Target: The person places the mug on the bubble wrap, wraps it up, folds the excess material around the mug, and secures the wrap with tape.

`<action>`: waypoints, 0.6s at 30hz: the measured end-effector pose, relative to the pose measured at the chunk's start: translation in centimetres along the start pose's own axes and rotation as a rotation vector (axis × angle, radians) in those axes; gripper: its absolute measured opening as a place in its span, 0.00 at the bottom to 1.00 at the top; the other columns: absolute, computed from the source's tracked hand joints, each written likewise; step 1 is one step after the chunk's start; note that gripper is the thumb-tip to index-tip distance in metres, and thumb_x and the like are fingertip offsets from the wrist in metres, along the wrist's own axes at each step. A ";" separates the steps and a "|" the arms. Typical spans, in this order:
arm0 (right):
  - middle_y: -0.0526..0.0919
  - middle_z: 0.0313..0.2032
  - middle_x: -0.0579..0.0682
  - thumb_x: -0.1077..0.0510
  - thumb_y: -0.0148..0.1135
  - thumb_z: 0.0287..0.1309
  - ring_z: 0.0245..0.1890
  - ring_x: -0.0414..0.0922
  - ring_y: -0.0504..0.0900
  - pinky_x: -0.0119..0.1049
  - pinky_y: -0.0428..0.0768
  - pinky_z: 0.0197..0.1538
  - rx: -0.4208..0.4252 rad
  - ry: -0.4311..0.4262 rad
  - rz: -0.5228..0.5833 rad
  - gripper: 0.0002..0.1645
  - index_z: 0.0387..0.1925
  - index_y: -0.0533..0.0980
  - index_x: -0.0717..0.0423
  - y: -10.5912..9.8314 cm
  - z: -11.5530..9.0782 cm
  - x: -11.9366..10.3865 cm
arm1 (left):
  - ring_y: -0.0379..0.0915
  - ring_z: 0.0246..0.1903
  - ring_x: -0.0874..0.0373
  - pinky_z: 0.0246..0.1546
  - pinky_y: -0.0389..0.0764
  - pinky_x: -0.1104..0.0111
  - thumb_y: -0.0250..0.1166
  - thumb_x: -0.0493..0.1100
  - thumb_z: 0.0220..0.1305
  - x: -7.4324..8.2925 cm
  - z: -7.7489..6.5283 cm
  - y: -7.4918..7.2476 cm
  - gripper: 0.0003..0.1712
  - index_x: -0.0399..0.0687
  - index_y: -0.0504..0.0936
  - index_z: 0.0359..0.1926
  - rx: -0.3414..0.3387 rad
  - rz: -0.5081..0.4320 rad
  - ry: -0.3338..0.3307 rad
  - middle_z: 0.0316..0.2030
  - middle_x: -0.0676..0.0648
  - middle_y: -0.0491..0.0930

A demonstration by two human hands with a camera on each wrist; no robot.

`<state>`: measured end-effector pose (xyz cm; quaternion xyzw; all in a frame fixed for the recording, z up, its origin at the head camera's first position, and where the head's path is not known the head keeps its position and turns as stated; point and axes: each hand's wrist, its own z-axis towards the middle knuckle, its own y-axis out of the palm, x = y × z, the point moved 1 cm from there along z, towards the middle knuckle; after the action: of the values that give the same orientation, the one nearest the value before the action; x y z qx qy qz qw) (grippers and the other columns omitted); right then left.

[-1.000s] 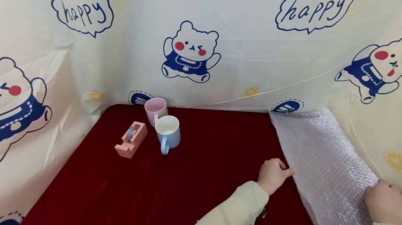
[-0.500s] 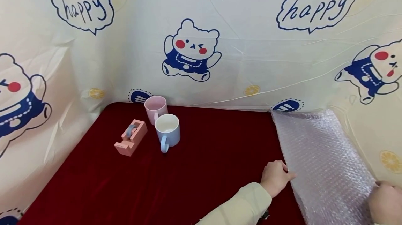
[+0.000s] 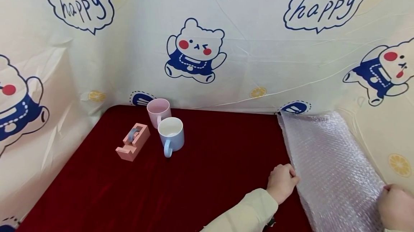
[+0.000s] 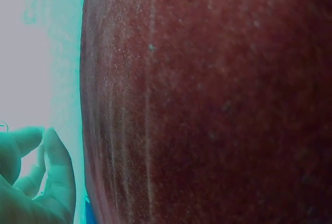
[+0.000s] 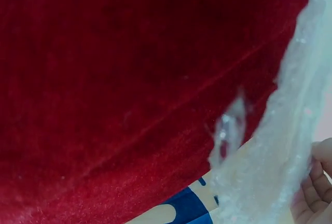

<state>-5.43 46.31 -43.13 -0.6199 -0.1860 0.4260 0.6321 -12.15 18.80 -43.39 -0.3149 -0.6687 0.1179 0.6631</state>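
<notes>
A long sheet of bubble wrap [image 3: 333, 167] lies along the right side of the red cloth in the head view. My left hand [image 3: 282, 183] pinches its left edge; in the left wrist view the thumb and finger of the left hand [image 4: 44, 177] meet at their tips, but the sheet is washed out there. At the opposite edge my right hand [image 3: 396, 207] grips the sheet, partly cut off by the frame. The right wrist view has bubble wrap [image 5: 270, 167] hanging beside the curled fingers of the right hand [image 5: 316, 187].
A light blue mug [image 3: 173, 138] stands before a pink mug [image 3: 155, 115] toward the back left. Left of them is a pink tape dispenser [image 3: 133, 144] with a roll in it. Red cloth [image 3: 194, 189] covers the table, and printed curtains [image 3: 249, 45] enclose it.
The left hand's outstretched digit has drawn in against the sheet's edge. The right hand has shifted slightly on its edge, and the sheet has moved a little. Mugs and dispenser stay put.
</notes>
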 end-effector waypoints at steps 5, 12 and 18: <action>0.72 0.31 0.79 0.64 0.39 0.62 0.34 0.73 0.73 0.57 0.70 0.34 -0.018 0.056 -0.057 0.18 0.38 0.68 0.80 0.1 0.2 -0.2 | 0.66 0.19 0.71 0.21 0.66 0.80 0.69 0.44 0.57 -0.1 0.0 -0.1 0.06 0.54 0.80 0.26 0.005 -0.038 0.006 0.21 0.59 0.80; 0.73 0.28 0.79 0.64 0.33 0.65 0.28 0.72 0.74 0.56 0.71 0.29 -0.039 0.126 -0.049 0.17 0.41 0.62 0.78 0.1 0.2 -0.5 | 0.67 0.13 0.70 0.16 0.67 0.79 0.66 0.42 0.60 -0.2 -0.2 0.0 0.07 0.53 0.77 0.27 -0.045 -0.132 -0.038 0.15 0.55 0.78; 0.71 0.35 0.82 0.64 0.32 0.62 0.35 0.75 0.72 0.59 0.71 0.33 -0.008 0.121 0.056 0.21 0.47 0.62 0.80 0.1 0.3 -0.4 | 0.67 0.12 0.70 0.18 0.67 0.80 0.65 0.40 0.61 -0.1 -0.2 0.0 0.06 0.51 0.77 0.28 -0.046 -0.145 -0.027 0.14 0.54 0.78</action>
<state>-5.90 46.18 -43.06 -0.6522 -0.1317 0.4044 0.6275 -11.96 18.72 -43.49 -0.2791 -0.7012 0.0583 0.6535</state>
